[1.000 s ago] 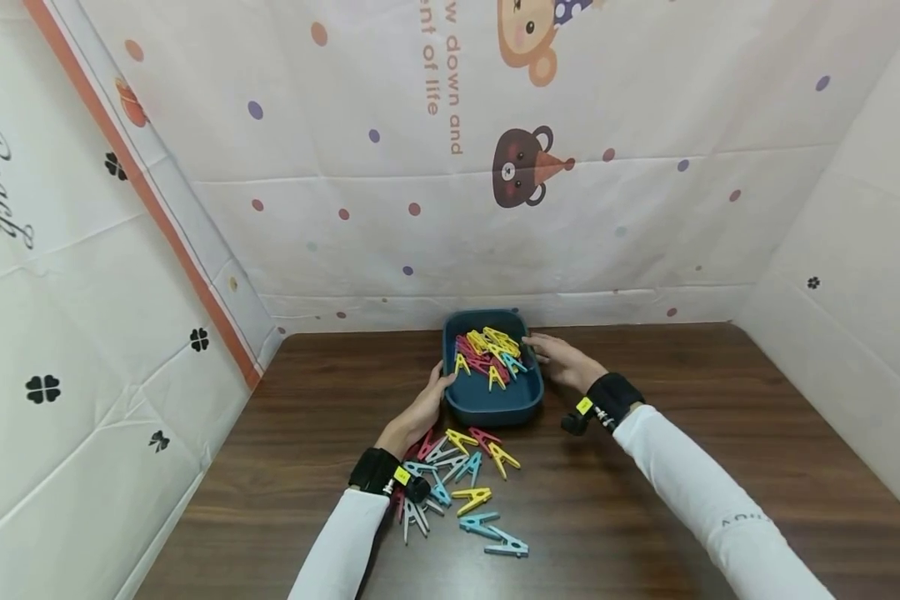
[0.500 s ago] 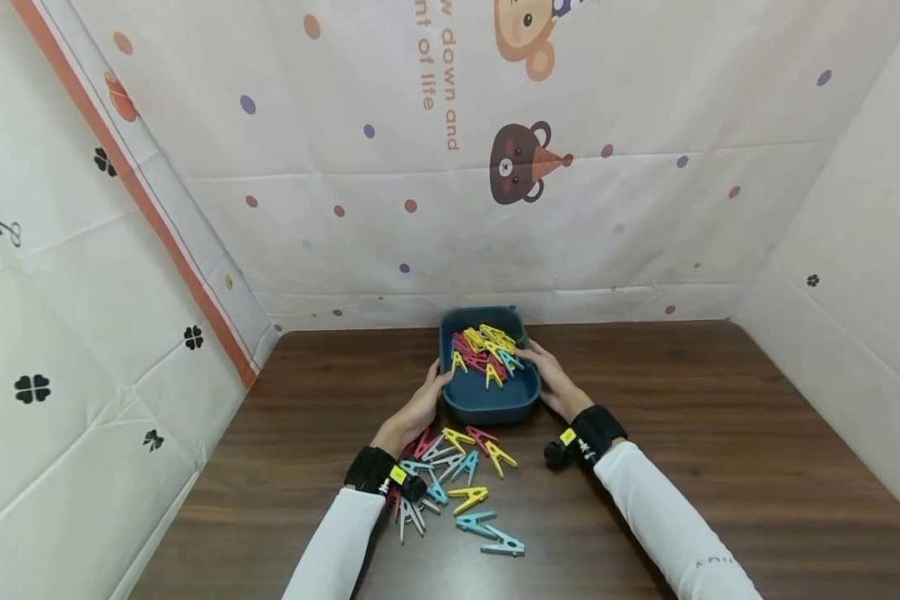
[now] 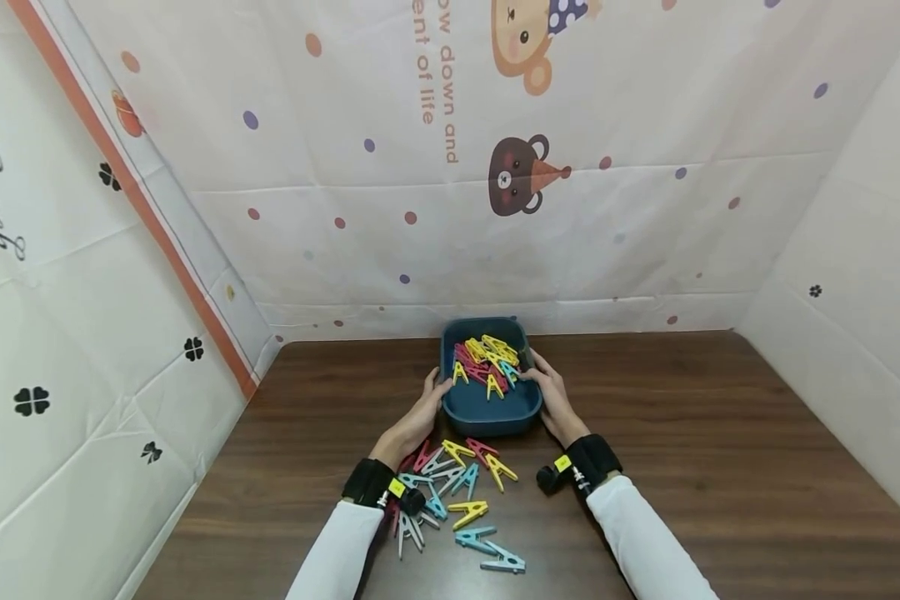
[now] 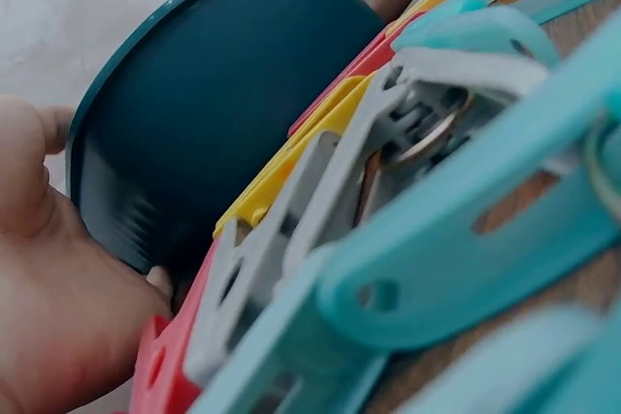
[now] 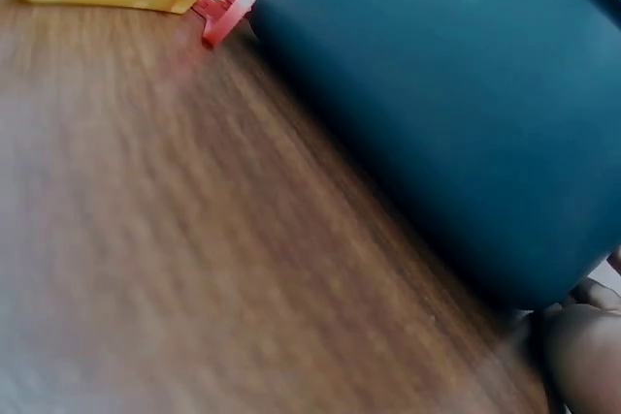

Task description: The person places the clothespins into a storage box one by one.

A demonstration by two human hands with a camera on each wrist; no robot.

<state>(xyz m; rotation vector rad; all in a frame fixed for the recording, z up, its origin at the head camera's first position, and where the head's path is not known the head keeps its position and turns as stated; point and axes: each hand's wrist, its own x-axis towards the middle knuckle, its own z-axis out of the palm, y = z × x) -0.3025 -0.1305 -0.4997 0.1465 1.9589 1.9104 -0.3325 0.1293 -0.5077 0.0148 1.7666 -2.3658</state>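
A dark teal plastic bin (image 3: pixel 487 418) stands on the table near its back edge, holding a pile of red, yellow and blue clothespins (image 3: pixel 501 350). My left hand (image 3: pixel 412 425) grips its left side, thumb at the rim; in the left wrist view fingers of the left hand (image 4: pixel 68 288) reach toward the underside of the bin (image 4: pixel 223 65). On the opposite side my right hand (image 3: pixel 557 404) holds the right wall with the thumb over the rim. The right wrist view catches only a part of that hand (image 5: pixel 587 351), low by the bin's base.
Loose clothespins in grey, red, yellow and blue lie on the brown table (image 3: pixel 682 467) in front of the bin, such as a yellow clothespin (image 3: pixel 471 512) and a light blue clothespin (image 3: pixel 504 562). Some lie beside the left wrist. A printed cloth (image 3: pixel 330 267) hangs behind.
My right hand has moved left and closed onto the bin's right side, its thumb now over the rim. The left hand keeps its hold. The bin and the loose clothespins look unmoved.
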